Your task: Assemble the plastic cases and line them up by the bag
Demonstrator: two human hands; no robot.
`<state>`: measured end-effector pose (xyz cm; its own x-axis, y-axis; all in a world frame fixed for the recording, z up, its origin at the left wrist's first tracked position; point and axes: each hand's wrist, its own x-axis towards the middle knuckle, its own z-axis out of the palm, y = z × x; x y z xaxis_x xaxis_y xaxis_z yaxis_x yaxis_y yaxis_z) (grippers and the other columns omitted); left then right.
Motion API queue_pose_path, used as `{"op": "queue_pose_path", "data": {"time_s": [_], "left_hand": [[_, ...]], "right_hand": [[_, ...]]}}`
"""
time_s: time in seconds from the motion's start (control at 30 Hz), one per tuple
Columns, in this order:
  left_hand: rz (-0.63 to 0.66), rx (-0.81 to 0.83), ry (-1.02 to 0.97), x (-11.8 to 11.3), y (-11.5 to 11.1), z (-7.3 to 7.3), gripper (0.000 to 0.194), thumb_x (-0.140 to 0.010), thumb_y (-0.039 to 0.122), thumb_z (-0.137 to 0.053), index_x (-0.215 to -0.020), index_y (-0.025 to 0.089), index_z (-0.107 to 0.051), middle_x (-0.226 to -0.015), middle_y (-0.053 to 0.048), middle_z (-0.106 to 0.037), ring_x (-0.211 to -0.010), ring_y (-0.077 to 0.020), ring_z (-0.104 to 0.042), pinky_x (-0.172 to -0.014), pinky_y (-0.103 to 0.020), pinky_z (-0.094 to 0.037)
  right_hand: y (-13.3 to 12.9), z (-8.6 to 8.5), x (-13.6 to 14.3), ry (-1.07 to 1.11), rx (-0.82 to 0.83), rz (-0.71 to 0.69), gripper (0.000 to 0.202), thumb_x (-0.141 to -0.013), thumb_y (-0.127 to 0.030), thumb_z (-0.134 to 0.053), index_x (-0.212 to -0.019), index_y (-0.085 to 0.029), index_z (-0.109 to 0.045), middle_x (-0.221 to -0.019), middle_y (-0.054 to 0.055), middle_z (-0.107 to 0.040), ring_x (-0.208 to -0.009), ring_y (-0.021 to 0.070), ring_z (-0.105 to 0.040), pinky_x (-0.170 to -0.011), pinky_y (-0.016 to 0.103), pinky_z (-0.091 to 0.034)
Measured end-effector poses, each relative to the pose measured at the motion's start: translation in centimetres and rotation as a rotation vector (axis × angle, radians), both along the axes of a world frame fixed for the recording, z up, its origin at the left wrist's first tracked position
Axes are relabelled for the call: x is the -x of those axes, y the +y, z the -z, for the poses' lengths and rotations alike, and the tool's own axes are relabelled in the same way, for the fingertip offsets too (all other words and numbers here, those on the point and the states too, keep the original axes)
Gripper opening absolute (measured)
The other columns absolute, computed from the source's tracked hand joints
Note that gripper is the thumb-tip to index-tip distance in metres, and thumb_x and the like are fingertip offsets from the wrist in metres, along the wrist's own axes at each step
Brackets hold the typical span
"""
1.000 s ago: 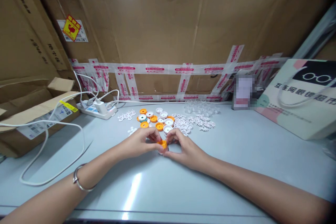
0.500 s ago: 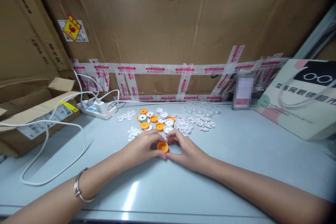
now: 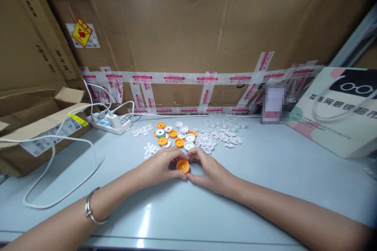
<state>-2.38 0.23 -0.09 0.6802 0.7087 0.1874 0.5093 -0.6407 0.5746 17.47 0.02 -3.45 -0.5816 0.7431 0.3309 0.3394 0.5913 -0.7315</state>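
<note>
Orange shallow cup [image 3: 183, 167] is grasped between our left hand [image 3: 163, 166] and right hand [image 3: 207, 171]; we should keep it steady, with equal, gentle pressure.

- Left forearm [image 3: 118, 192] is extended from eight o'clock, right forearm [image 3: 271, 200] from four.
- Left hand [image 3: 160, 168] and right hand [image 3: 209, 171] are curled, thumb tips [image 3: 182, 176] pointed toward each other.

The nearest cup [image 3: 183, 167] is orange, the tabletop [image 3: 250, 164] grey-blue, the tape [image 3: 191, 78] pink-patterned white
</note>
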Motion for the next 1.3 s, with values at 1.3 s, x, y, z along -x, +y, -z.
{"op": "queue_pose_path", "data": {"time_s": [1.3], "left_hand": [[0.005,-0.180,0.048,0.5,-1.1,0.2,0.029,-0.082,0.028,-0.053,-0.109,0.018,-0.051,-0.097,-0.007,-0.059,-0.086,-0.0182,-0.055,-0.074,-0.028,-0.044]], "right_hand": [[7.3,-3.1,-9.7,-0.478,0.047,0.551,0.020,-0.071,-0.038,-0.055,-0.069,-0.019,-0.058,-0.056,-0.001,-0.056,-0.054,0.0142,-0.052,-0.049,0.024,-0.035]]}}
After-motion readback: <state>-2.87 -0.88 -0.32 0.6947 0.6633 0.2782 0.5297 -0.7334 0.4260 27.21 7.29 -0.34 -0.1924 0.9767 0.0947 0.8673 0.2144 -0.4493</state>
